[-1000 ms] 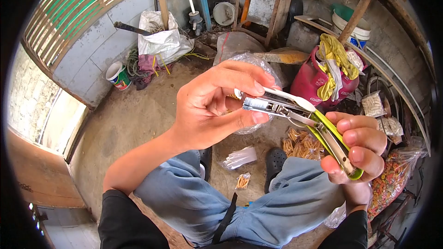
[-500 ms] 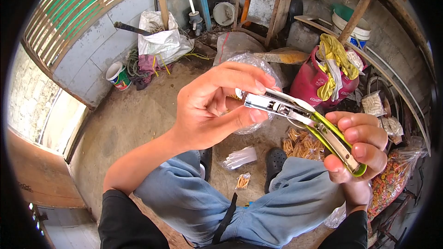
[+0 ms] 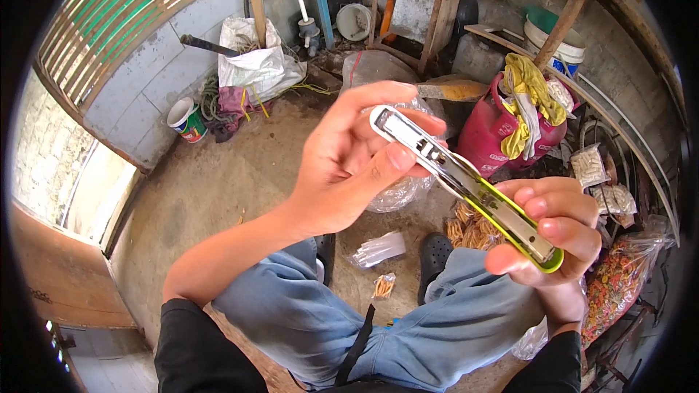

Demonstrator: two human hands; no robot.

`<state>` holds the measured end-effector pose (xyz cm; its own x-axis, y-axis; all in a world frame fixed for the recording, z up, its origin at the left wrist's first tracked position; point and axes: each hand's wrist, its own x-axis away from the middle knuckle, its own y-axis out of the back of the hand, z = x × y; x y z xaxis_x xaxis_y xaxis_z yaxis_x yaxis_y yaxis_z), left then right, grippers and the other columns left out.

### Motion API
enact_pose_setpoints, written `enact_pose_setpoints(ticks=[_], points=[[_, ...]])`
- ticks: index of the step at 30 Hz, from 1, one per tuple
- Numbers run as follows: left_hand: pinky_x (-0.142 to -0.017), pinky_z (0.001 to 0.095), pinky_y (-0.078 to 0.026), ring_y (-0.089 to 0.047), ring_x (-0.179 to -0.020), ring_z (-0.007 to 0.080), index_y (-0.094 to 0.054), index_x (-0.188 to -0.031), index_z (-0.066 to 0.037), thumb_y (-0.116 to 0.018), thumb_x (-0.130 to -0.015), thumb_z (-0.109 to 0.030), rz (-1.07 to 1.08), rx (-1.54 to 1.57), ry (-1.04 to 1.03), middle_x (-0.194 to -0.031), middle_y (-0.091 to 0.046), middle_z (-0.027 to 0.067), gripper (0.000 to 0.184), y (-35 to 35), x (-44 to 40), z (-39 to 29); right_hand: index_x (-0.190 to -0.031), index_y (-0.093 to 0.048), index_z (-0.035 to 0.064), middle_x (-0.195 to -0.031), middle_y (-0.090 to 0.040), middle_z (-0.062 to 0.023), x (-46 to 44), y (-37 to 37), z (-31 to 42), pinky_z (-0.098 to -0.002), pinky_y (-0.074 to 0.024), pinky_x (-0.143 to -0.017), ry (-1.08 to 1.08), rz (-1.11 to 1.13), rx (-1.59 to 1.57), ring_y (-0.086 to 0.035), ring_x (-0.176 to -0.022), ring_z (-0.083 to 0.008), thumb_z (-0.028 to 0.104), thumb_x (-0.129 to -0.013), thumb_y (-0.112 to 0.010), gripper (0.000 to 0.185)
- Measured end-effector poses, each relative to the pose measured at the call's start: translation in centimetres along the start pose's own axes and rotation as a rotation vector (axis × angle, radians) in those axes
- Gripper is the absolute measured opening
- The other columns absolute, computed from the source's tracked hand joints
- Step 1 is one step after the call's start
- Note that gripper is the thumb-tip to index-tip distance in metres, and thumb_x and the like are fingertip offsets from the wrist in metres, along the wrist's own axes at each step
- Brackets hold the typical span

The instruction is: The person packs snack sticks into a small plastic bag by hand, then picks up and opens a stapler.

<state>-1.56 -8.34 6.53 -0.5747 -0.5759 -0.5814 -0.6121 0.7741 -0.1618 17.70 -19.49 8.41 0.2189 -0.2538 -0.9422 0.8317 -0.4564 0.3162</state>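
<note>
A stapler [image 3: 470, 188] with a metal body and a bright green end is held up in front of me, slanting down to the right. Its metal side faces the camera. My left hand [image 3: 353, 156] grips the white-edged upper end, thumb in front and fingers behind. The green lower end lies in my right hand [image 3: 557, 229], with fingers curled along its far edge and the thumb below. Beneath the hands, on the floor between my feet, are a clear pack of white sticks [image 3: 380, 249] and a small bag of light-brown sticks [image 3: 384, 286].
A larger pile of brown sticks [image 3: 477, 229] lies by my right shoe [image 3: 434, 266]. At right stand a pink container [image 3: 484, 135] draped with yellow cloth [image 3: 526, 80] and a bag of colourful pieces [image 3: 622, 276]. A white sack [image 3: 255, 65] and a small bucket [image 3: 187, 120] sit at back left.
The stapler has rolled and tilted more steeply, and its two arms now lie closer together. My left hand's grip has shifted on the upper end; my right hand has moved slightly left.
</note>
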Motion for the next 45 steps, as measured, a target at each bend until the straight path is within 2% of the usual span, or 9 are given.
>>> enact_pose_setpoints(ticks=[2,7,10,24,32,34,38,42,45], points=[[-0.08,0.0374,-0.054,-0.064,-0.099,0.0271,-0.042,-0.124,-0.008,-0.044,-0.096,-0.043,-0.049,0.059,0.091,-0.109,-0.062,0.0188,0.045,-1.0,0.2,0.7,-0.105,-0.048,0.0061,-0.093,-0.054,-0.0073,0.2,-0.6,0.0,-0.0285,-0.0563,-0.063,-0.016,-0.012,-0.011,-0.061,-0.076,-0.0208,0.024,-0.062,-0.086,0.059],[-0.077,0.0352,-0.052,-0.064,-0.084,0.0258,-0.042,-0.117,-0.01,-0.026,-0.097,-0.056,-0.104,0.16,0.196,-0.095,-0.064,0.0199,0.052,-1.9,-0.1,1.3,-0.098,-0.053,0.0045,-0.09,-0.058,-0.0073,-0.3,-1.8,0.2,-0.0284,-0.0511,-0.063,-0.062,0.031,-0.027,-0.061,-0.076,-0.0214,0.026,-0.058,-0.089,0.058],[-0.06,0.0271,-0.043,-0.054,-0.063,0.0163,-0.043,-0.101,-0.012,-0.018,-0.099,-0.054,-0.247,0.085,0.176,-0.07,-0.058,0.0131,0.049,-2.7,-0.7,1.2,-0.093,-0.055,0.0043,-0.084,-0.06,-0.0082,-0.2,-3.0,0.1,-0.0299,-0.0512,-0.061,-0.075,0.011,-0.055,-0.062,-0.073,-0.0223,0.027,-0.057,-0.09,0.055],[-0.045,0.024,-0.035,-0.043,-0.046,0.0131,-0.044,-0.095,-0.012,-0.02,-0.101,-0.049,-0.27,0.089,0.174,-0.055,-0.049,0.0086,0.045,-2.5,-1.5,1.9,-0.094,-0.067,0.0057,-0.091,-0.059,-0.0042,0.1,-3.5,-0.8,-0.0312,-0.0553,-0.067,0.256,0.293,0.176,-0.06,-0.081,-0.0192,0.012,-0.068,-0.07,0.026],[-0.04,0.0256,-0.04,-0.049,-0.042,0.0162,-0.046,-0.095,-0.013,-0.024,-0.1,-0.051,-0.397,0.324,0.381,-0.054,-0.048,0.0048,0.044,-2.1,-1.7,1.2,-0.098,-0.067,0.0079,-0.098,-0.058,-0.0039,1.1,-3.7,-1.7,-0.0342,-0.0546,-0.077,0.41,0.401,0.35,-0.06,-0.091,-0.0179,0.022,-0.077,-0.067,0.026],[-0.038,0.026,-0.039,-0.047,-0.039,0.0158,-0.047,-0.094,-0.013,-0.025,-0.099,-0.051,-0.414,0.305,0.38,-0.053,-0.048,0.0044,0.044,-1.9,-1.7,1.2,-0.104,-0.066,0.0073,-0.098,-0.059,-0.0043,0.8,-3.1,-1.6,-0.0378,-0.0516,-0.082,0.363,0.575,0.348,-0.061,-0.093,-0.0192,0.037,-0.076,-0.069,0.041],[-0.035,0.0263,-0.038,-0.045,-0.036,0.0157,-0.05,-0.094,-0.012,-0.028,-0.098,-0.053,-0.381,0.25,0.376,-0.052,-0.048,0.004,0.047,-1.3,-1.6,1.5,-0.107,-0.065,0.0033,-0.093,-0.06,-0.0073,-0.5,-2.9,-1.5,-0.0367,-0.0483,-0.079,0.088,0.407,0.129,-0.06,-0.088,-0.0246,0.052,-0.069,-0.07,0.062],[-0.035,0.0255,-0.039,-0.046,-0.039,0.0127,-0.05,-0.092,-0.008,-0.028,-0.098,-0.055,-0.334,0.168,0.461,-0.054,-0.051,0.006,0.051,-2.1,-1.5,0.2,-0.107,-0.065,0.0024,-0.087,-0.06,-0.0076,-1.4,-2.8,-1.9,-0.036,-0.043,-0.065,-0.03,0.236,0.311,-0.056,-0.074,-0.0248,0.048,-0.066,-0.074,0.062],[-0.035,0.025,-0.039,-0.047,-0.039,0.0124,-0.05,-0.091,-0.008,-0.028,-0.098,-0.054,-0.289,0.133,0.441,-0.054,-0.051,0.0057,0.051,-2.1,-1.4,0.9,-0.106,-0.065,0.0045,-0.085,-0.059,-0.007,-1.8,-2.4,-1.6,-0.0346,-0.042,-0.065,-0.085,0.319,0.414,-0.055,-0.073,-0.0238,0.046,-0.066,-0.074,0.059]])
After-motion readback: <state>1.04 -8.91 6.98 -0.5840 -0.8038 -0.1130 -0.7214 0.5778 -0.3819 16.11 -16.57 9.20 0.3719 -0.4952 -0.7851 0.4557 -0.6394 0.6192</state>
